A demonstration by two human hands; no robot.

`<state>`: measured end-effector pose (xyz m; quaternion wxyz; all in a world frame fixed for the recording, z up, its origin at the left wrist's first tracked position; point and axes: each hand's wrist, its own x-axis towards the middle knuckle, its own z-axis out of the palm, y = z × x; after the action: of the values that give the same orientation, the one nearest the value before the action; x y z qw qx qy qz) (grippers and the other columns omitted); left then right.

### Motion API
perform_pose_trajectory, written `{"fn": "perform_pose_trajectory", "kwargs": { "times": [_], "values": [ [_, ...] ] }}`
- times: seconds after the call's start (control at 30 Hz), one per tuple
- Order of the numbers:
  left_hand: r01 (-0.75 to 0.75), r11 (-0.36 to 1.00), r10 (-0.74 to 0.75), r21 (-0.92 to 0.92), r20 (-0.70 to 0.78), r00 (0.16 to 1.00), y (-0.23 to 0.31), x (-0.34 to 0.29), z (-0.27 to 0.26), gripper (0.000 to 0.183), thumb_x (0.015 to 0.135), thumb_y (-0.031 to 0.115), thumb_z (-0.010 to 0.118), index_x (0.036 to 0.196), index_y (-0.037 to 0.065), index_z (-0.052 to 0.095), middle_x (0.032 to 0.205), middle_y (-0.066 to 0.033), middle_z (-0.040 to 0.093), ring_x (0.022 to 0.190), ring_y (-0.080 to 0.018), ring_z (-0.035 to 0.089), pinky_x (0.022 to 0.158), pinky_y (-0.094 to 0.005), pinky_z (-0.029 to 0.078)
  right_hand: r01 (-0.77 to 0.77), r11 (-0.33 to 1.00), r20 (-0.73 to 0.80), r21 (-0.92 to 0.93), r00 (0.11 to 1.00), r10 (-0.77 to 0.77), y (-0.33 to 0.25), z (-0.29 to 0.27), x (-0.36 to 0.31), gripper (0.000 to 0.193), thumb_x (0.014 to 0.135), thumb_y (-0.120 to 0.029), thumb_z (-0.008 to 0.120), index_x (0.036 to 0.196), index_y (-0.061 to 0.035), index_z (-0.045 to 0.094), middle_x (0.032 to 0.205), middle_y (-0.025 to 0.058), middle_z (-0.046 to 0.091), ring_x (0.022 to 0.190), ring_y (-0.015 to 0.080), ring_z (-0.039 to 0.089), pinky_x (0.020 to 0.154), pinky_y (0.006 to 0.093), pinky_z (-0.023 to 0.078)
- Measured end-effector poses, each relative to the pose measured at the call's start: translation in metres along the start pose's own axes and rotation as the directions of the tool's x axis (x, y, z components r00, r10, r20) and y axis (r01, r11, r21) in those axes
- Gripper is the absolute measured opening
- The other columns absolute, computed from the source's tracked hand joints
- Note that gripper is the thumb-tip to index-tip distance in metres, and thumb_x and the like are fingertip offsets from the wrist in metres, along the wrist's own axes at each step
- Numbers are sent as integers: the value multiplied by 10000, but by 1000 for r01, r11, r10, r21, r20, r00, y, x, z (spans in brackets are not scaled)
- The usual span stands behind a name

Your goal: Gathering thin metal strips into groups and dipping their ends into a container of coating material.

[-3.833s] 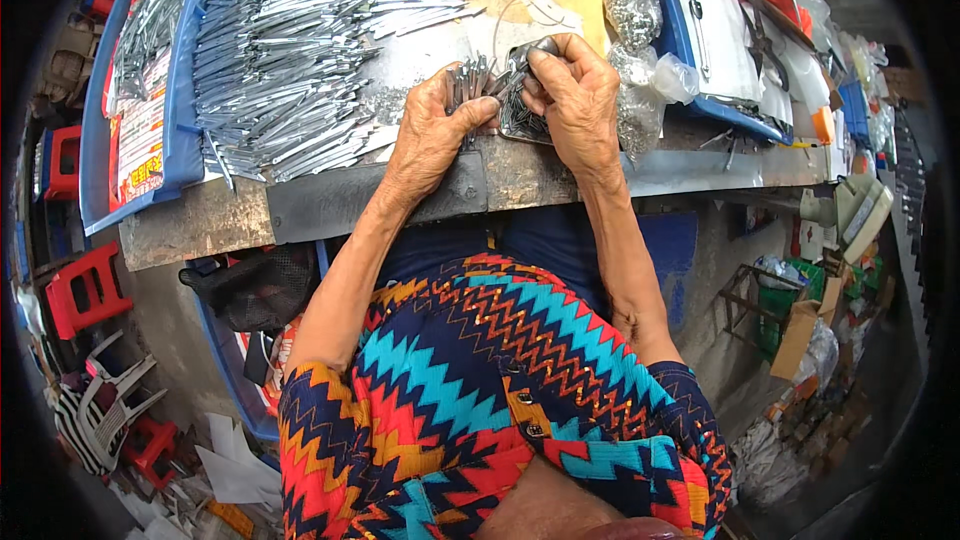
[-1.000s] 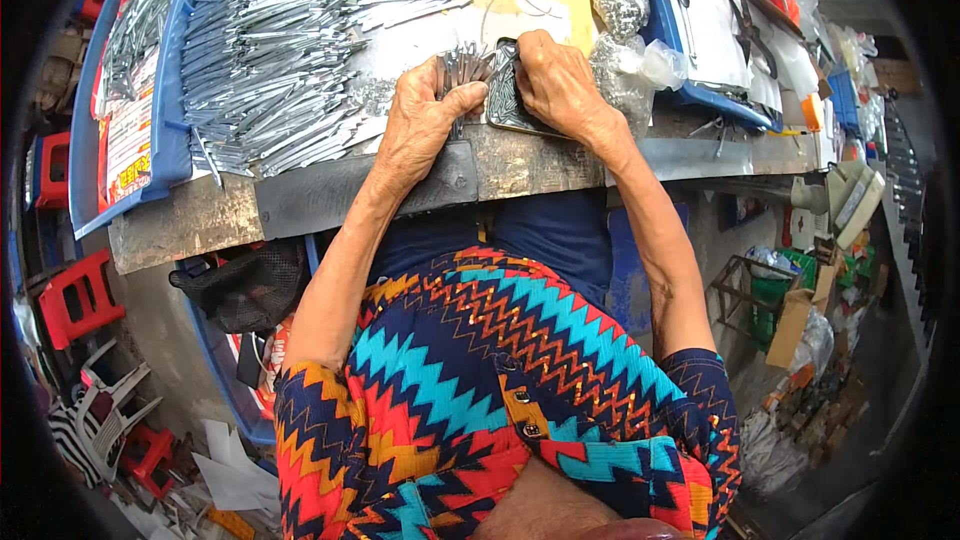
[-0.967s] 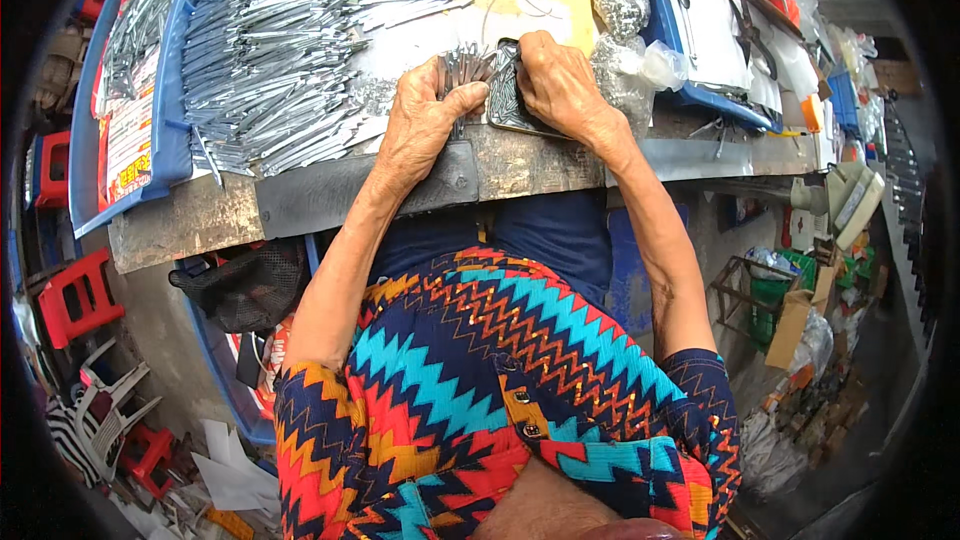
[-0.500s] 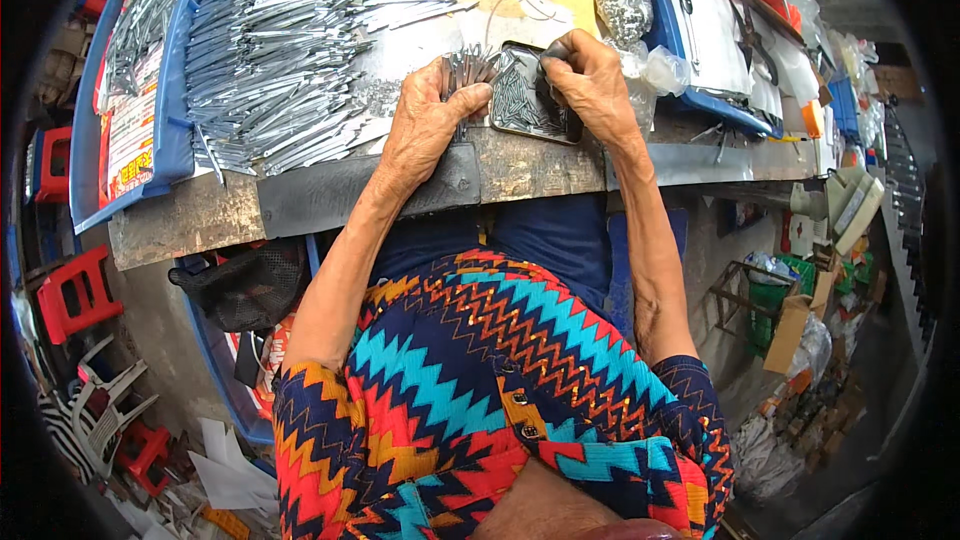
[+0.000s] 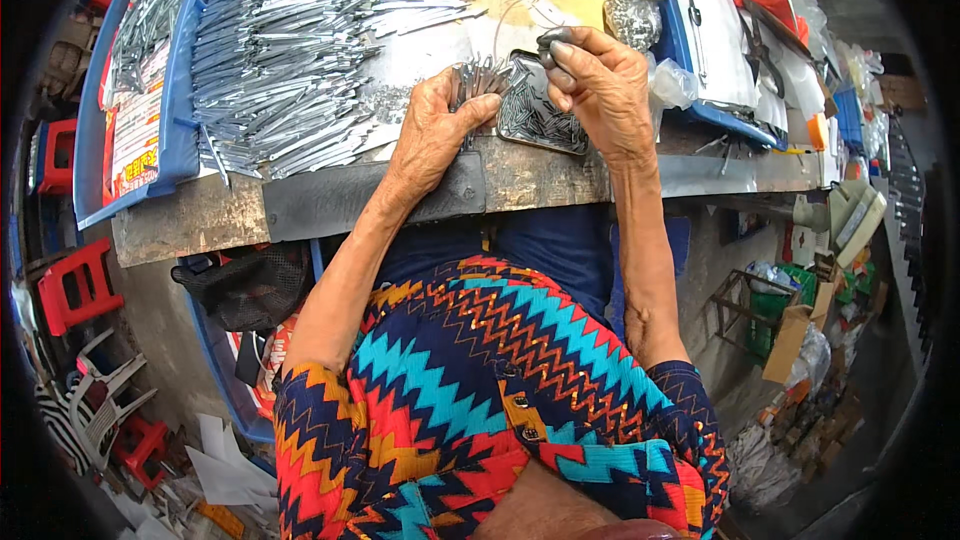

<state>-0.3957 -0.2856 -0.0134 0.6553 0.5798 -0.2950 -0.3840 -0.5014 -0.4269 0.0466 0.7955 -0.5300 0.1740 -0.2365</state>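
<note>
— What's changed since half a second ago?

— The left hand (image 5: 432,130) hasn't budged: grip pressed around a bundle of thin metal pins (image 5: 476,80), fanned upward at the bench (image 5: 350,202) edge. The right hand (image 5: 600,90) has lifted off the small tray (image 5: 540,118).

— And the pins?

— Grey, slender, shiny. The right grip pinches a small dark piece (image 5: 553,40) above the tray, which holds more loose pins.
</note>
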Motion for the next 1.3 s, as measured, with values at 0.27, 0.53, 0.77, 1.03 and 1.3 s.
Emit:
{"fn": "perform_pose_trajectory", "kwargs": {
  "times": [0.27,0.53,0.77,1.03,1.3],
  "values": [
    [-23,998,22,-59,-20,1000,6,-1,5,184,787,141,612,847,-26,560,692,-7,559,623,-61,468,568,-224,402,265,774,51,-575,956,-289,12,12,-1,116,811,-83,603,865,18,584,743,2,536,694,75,476,638,221,403],
    [2,999,-1,-46,5,1000,3,-1,2,210,801,176,631,887,-7,574,741,-11,576,674,-74,511,636,-217,419,240,732,15,-638,954,-300,16,21,-5,121,806,-69,595,865,34,569,748,23,527,692,87,475,631,230,403],
    [-30,999,30,-18,-6,1000,4,-1,5,183,794,132,605,878,-24,562,706,-4,559,635,-60,469,577,-222,404,227,753,-20,-618,953,-304,21,19,-3,105,809,-69,588,842,29,569,691,24,547,642,83,473,585,237,405],
    [-20,1000,20,-2,-2,1000,6,-1,4,171,800,128,601,880,-14,549,704,1,553,635,-53,464,576,-211,397,240,718,-2,-654,948,-319,21,20,-3,92,802,-51,584,833,31,557,707,59,558,656,119,505,601,261,416],
    [-73,997,73,-1,-10,997,5,0,5,191,800,155,615,871,-7,542,690,11,540,626,-53,456,571,-219,396,485,333,206,-808,763,-612,29,30,0,82,729,46,550,768,19,483,748,146,496,673,303,508,607,358,406]
  ]
}}
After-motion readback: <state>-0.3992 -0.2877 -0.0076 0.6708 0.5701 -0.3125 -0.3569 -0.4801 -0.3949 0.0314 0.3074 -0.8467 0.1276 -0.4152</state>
